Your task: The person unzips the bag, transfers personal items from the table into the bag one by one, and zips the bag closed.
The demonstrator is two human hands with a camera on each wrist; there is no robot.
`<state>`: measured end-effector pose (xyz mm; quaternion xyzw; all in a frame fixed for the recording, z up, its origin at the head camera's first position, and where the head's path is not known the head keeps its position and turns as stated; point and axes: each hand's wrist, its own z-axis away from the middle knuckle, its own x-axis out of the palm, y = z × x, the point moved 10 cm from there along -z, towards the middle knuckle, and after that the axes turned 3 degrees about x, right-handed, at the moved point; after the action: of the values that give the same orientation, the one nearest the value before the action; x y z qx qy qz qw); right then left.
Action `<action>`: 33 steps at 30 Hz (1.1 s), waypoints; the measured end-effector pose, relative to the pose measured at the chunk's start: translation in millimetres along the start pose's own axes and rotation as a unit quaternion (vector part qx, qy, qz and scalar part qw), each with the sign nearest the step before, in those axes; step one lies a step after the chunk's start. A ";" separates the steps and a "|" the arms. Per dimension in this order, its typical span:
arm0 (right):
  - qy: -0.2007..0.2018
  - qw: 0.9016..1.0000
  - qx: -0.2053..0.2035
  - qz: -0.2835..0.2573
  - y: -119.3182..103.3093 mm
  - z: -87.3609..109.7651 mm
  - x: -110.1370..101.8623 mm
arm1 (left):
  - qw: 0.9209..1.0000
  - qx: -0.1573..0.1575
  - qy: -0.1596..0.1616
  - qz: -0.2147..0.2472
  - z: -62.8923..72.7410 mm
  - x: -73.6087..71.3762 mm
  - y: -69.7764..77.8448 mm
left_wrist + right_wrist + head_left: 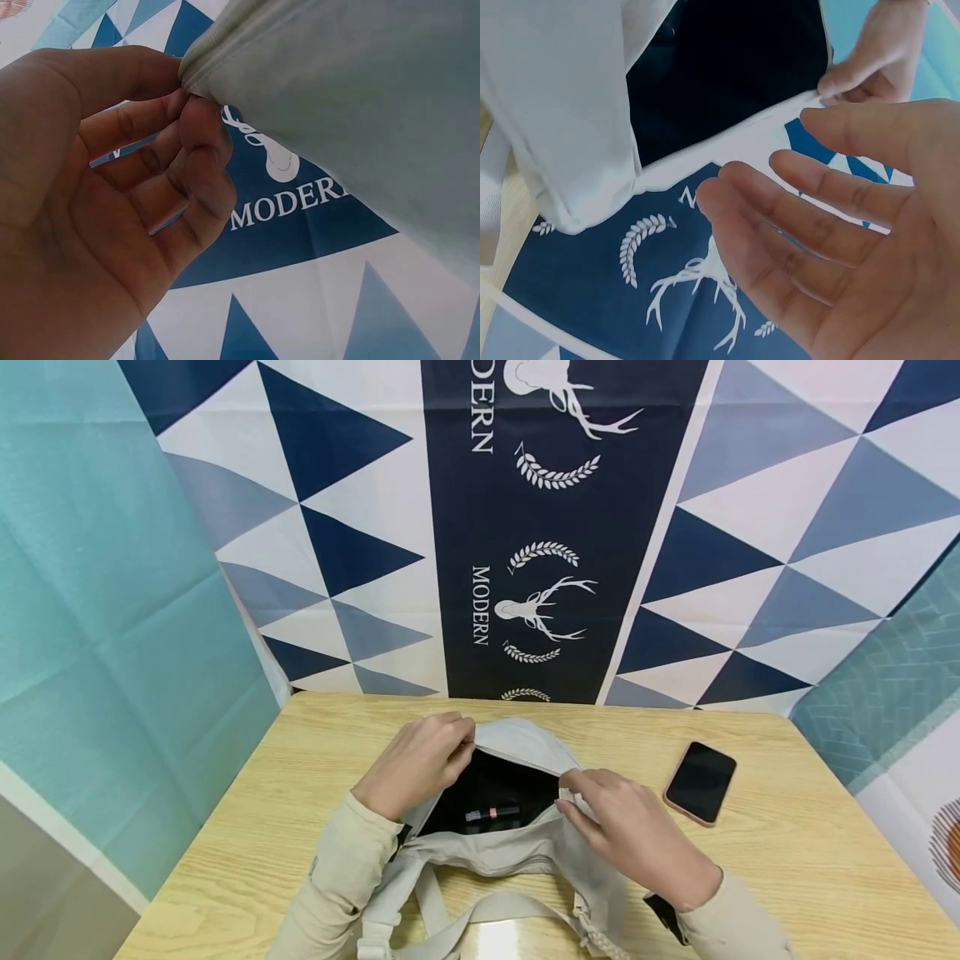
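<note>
A pale grey fabric bag (495,853) stands on the table with its zipped mouth spread wide, showing a black lining. Inside lies a small dark tube (504,812) with a pink band and a clear-looking end; its kind is unclear. My left hand (423,760) pinches the far left rim of the mouth between thumb and fingers, and the left wrist view shows the pinched fabric (315,97) close up. At the right end of the mouth is my right hand (630,827). In the right wrist view its loosely extended fingers (772,262) hold nothing and appear apart from the bag.
To the right of the bag a phone (701,782) in a pink case lies with its dark screen up. The bag's straps (510,906) and a buckle hang towards the near table edge. Behind the wooden table (337,727) rises a patterned cloth (375,527).
</note>
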<state>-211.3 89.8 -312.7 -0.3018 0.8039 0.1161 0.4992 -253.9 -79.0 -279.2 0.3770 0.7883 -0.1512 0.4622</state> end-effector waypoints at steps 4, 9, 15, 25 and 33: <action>-0.004 1.000 0.025 0.004 15.1 0.8 -9.7 | 1.000 0.002 0.001 0.000 0.1 -0.1 0.5; -0.039 0.996 0.082 0.016 53.7 4.3 -18.6 | 1.000 0.001 0.002 -0.002 0.4 -1.3 0.8; -0.092 0.982 0.168 -0.002 127.2 11.4 -5.6 | 1.000 0.001 0.004 -0.005 0.4 -2.0 0.5; -0.214 0.936 0.279 -0.010 218.9 45.0 44.6 | 1.000 0.000 0.002 -0.005 4.1 0.5 1.4; -0.269 0.874 0.404 0.032 275.3 86.9 52.7 | 1.000 0.006 0.004 -0.007 2.9 0.2 4.2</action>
<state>-329.9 330.4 -431.5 -0.0049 0.6244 -0.1260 0.7709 -249.1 -77.8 -280.4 0.3750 0.7918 -0.1573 0.4558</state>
